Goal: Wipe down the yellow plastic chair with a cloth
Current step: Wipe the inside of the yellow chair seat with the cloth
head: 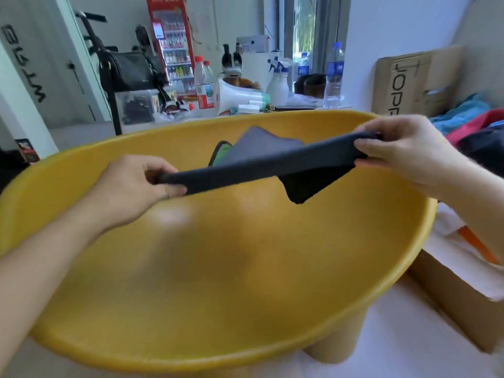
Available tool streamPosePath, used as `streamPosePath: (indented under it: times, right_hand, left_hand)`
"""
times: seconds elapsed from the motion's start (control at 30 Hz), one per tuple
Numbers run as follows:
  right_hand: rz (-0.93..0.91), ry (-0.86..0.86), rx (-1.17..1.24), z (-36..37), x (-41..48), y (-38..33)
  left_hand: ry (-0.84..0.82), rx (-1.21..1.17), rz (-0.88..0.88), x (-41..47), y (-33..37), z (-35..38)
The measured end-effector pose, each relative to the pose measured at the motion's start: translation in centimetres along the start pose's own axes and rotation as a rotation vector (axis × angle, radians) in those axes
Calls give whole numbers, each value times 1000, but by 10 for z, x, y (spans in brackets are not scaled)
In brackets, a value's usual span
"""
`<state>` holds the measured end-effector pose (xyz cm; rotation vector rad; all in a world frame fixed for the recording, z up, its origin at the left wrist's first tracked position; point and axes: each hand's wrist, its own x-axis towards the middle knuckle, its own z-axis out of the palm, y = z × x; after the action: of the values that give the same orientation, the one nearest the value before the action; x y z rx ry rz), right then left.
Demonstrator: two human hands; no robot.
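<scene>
1. We hold a dark cloth [261,166] stretched between both hands, above the seat of the yellow chair [218,268]
2. Our left hand [136,186] pinches one end of the cloth between thumb and curled fingers
3. Our right hand [403,148] grips the other end, fingers closed over the bunched fabric
4. A loose corner of the cloth hangs down near the right hand, clear of the seat
5. More folded cloths [245,143], grey and green, lie in the chair behind the stretched one
6. A cardboard box [409,80] stands beyond the chair's right rim, and a white megaphone [231,95] lies on the cluttered table behind
</scene>
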<state>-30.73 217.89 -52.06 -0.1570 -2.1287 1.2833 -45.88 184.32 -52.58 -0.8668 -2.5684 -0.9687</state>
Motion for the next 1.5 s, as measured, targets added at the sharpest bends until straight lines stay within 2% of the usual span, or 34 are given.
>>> streamPosePath:
  times: [0.1, 0.2, 0.27, 0.3, 0.37, 0.47, 0.5, 0.53, 0.57, 0.6, 0.63, 0.67, 0.73, 0.77, 0.8, 0.87, 0.97, 1.03, 1.07, 1.17, 1.2, 1.27, 1.33, 1.4, 1.43, 1.5]
  right_hand:
    - [50, -224, 47, -5, -52, 32]
    - [243, -456, 68, -6, -107, 67]
    - [385, -635, 48, 5, -135, 75]
    - [430, -680, 59, 12, -142, 77]
    - [452, -625, 31, 21, -141, 82]
    - [340, -348, -37, 35, -110, 83]
    - [292, -285, -117, 40, -97, 88]
    - [240, -252, -265, 46, -85, 95]
    - [181, -267, -476, 53, -78, 100]
    - [108, -325, -667, 60, -76, 105]
    - [47, -427, -794, 69, -80, 109]
    - [39, -565, -846, 77, -88, 111]
    - [85, -840, -925, 89, -104, 108]
    - [80, -948, -967, 93, -111, 107]
    - [48, -983, -974, 95, -115, 108]
    - [-8, -940, -1014, 96, -114, 104]
    - [-119, -883, -1240, 100, -104, 95]
    - [-55, -773, -1053, 104, -105, 94]
    - [82, -683, -825, 105, -105, 92]
    - [590, -408, 157, 114, -103, 74]
    - [698, -372, 410, 120, -105, 63]
    - [755, -486, 728, 133, -109, 44]
    - [654, -676, 760, 146, -114, 32]
    - [540, -759, 713, 156, -117, 26]
    - [511, -768, 662, 161, -117, 24]
    - [477, -775, 554, 171, -117, 16]
  left_hand:
    - [-341, 33, -43, -48, -15, 5]
    - [-668, -62, -151, -93, -39, 12]
    - [-831, -147, -216, -115, -51, 19]
    - [-854, -206, -231, -120, -53, 24]
    - [-733, -354, -301, -115, -52, 36]
    - [-433, -296, -316, -81, -50, 52]
    - [-330, -186, -290, -68, -52, 59]
    - [-220, 24, -237, -58, -55, 66]
    - [-118, 263, -143, -54, -58, 73]
    - [-63, 391, -18, -56, -59, 81]
    - [-131, 401, 88, -64, -57, 91]
    - [-289, 353, 153, -76, -52, 101]
    - [-646, 346, 155, -103, -47, 120]
    - [-708, 388, 167, -112, -51, 127]
    - [-675, 407, 187, -115, -57, 131]
    - [-556, 412, 183, -114, -62, 132]
    - [-499, 391, 132, -104, -58, 132]
    - [-407, 234, -33, -99, -53, 129]
    - [-341, 105, -149, -96, -49, 124]
    - [-121, -493, -424, -90, -23, 106]
    - [-77, -620, -425, -95, -8, 101]
    - [-142, -610, -233, -116, 16, 94]
    - [-348, -383, 26, -141, 32, 88]
    - [-451, -265, 140, -156, 33, 75]
    - [-446, -274, 140, -160, 28, 63]
    - [-310, -160, 191, -165, 5, 33]
